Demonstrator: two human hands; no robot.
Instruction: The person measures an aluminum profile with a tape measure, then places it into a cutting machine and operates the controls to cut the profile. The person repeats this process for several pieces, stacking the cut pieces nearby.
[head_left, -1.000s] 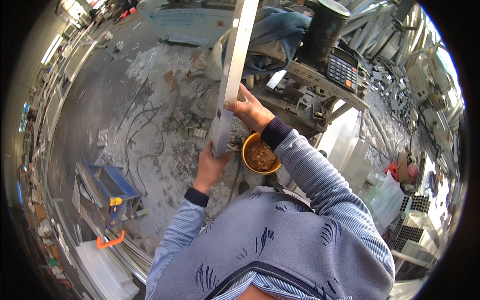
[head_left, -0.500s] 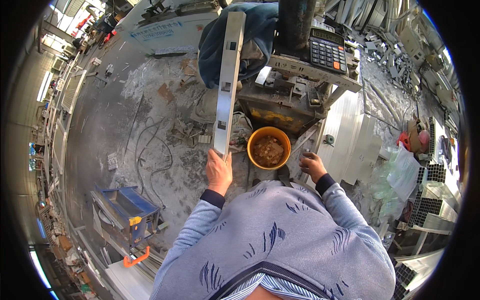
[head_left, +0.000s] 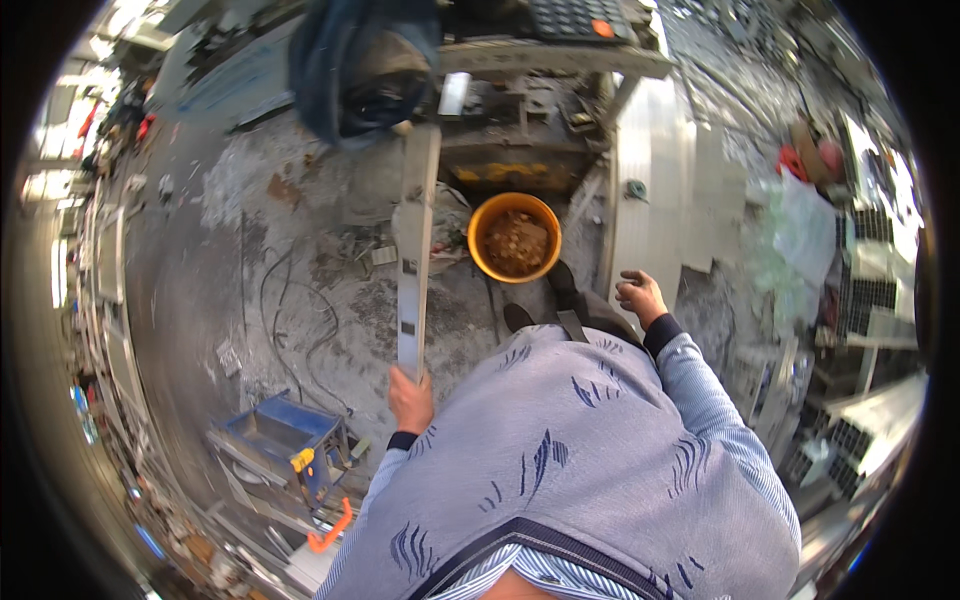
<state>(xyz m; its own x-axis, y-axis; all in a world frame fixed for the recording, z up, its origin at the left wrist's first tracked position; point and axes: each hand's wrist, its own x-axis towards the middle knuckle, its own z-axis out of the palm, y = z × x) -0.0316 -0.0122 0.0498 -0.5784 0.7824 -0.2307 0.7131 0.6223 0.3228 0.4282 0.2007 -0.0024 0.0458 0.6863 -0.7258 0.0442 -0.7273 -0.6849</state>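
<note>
My left hand (head_left: 410,398) grips the near end of a long pale metal bar (head_left: 415,245), which reaches away from me toward the cluttered bench. Free of the bar, my right hand (head_left: 640,297) hangs out to the right with its fingers curled and nothing in it, next to a tall pale metal panel (head_left: 645,190). An orange bucket (head_left: 514,237) holding brownish bits stands on the floor between the bar and my right hand. My blue patterned shirt fills the lower middle of the view.
A workbench (head_left: 550,60) with a calculator stands at the top. Dark blue cloth (head_left: 350,60) hangs at its left. A blue machine (head_left: 285,440) sits on the floor at lower left. Cables lie on the dusty concrete floor (head_left: 220,290). Metal profiles are stacked at right.
My right hand let go of the bar and dropped to my right side. My left hand pulled the bar down and toward me, and my view tipped further down.
</note>
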